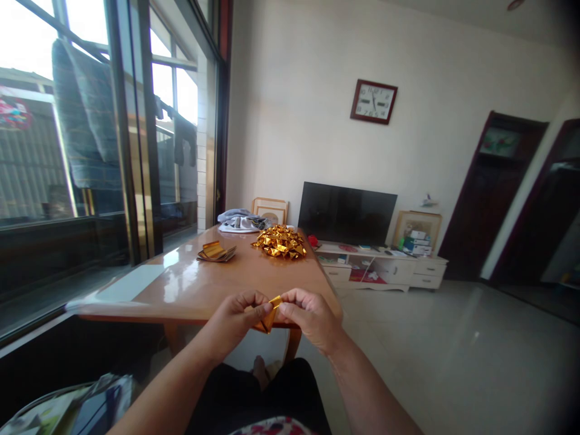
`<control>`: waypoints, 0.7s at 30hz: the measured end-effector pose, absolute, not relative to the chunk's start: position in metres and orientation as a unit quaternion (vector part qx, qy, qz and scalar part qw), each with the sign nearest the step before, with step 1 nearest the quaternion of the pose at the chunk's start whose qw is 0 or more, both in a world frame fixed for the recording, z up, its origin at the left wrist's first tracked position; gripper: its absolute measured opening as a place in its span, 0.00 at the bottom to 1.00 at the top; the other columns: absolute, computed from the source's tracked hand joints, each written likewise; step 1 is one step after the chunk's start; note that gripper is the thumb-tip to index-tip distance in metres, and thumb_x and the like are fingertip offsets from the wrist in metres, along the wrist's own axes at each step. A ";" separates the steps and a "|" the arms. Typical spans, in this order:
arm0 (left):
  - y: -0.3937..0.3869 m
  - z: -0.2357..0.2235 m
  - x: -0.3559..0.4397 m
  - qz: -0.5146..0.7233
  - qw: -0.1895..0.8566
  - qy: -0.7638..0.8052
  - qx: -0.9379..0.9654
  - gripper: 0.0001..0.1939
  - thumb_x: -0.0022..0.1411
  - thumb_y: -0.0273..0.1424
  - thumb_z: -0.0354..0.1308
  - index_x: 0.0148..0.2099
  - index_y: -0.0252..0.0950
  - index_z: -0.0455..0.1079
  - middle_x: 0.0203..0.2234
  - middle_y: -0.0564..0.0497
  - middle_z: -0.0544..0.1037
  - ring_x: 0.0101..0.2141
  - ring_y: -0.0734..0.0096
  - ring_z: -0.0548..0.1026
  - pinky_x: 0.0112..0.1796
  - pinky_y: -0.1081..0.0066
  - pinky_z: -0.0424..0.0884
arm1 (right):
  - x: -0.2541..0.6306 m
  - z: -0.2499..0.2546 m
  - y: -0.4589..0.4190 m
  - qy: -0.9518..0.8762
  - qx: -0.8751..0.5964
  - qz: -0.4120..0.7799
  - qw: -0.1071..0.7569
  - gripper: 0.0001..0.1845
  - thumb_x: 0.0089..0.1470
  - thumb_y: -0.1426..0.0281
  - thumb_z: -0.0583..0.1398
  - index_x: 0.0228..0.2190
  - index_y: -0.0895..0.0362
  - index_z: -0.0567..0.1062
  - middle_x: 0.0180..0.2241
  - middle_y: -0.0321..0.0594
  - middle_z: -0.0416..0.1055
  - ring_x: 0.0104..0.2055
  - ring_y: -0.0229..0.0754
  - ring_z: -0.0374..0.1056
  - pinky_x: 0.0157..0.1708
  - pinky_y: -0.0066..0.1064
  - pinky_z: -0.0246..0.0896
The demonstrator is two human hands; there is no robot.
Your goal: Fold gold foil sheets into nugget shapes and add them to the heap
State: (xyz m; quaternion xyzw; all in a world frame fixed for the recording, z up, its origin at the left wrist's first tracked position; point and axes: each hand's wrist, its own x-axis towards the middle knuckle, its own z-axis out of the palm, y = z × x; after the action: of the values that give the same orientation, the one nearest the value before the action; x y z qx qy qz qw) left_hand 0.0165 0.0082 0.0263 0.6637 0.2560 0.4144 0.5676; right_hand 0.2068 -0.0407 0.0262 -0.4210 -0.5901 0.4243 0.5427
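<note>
A folded piece of gold foil paper (267,323) is pinched between my two hands, just off the near edge of the table. My left hand (247,309) grips its left side with thumb and forefinger. On the other side, my right hand (308,313) pinches the upper right part. Some of the paper is hidden behind the fingers. Farther back on the table (254,284) rests a heap of folded gold foil pieces (281,243). To its left lies a stack of flat foil sheets (216,252), gold on top.
Folded clothes (242,220) lie at the table's far end. Beyond stand a television (347,212) and a low white cabinet (392,270). Glass windows run along the left. A container of papers and bags (90,405) sits at lower left, and tiled floor (430,356) stretches to the right.
</note>
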 end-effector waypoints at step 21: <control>0.015 0.012 0.027 0.515 0.514 0.294 0.620 0.14 0.54 0.41 0.70 0.32 0.35 0.76 0.24 0.50 0.76 0.27 0.69 0.71 0.29 0.73 0.65 | 0.190 0.017 -0.037 -0.629 -0.462 0.118 0.614 0.07 0.59 0.66 0.61 0.32 0.55 0.77 0.30 0.37 0.73 0.32 0.40 0.67 0.35 0.30 0.63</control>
State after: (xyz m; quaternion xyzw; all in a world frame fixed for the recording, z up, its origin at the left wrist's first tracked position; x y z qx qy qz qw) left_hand 0.0272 0.0145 0.0124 0.6198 0.2938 0.5147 0.5144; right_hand 0.1901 -0.0366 0.0168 -0.4621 -0.6292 0.1179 0.6137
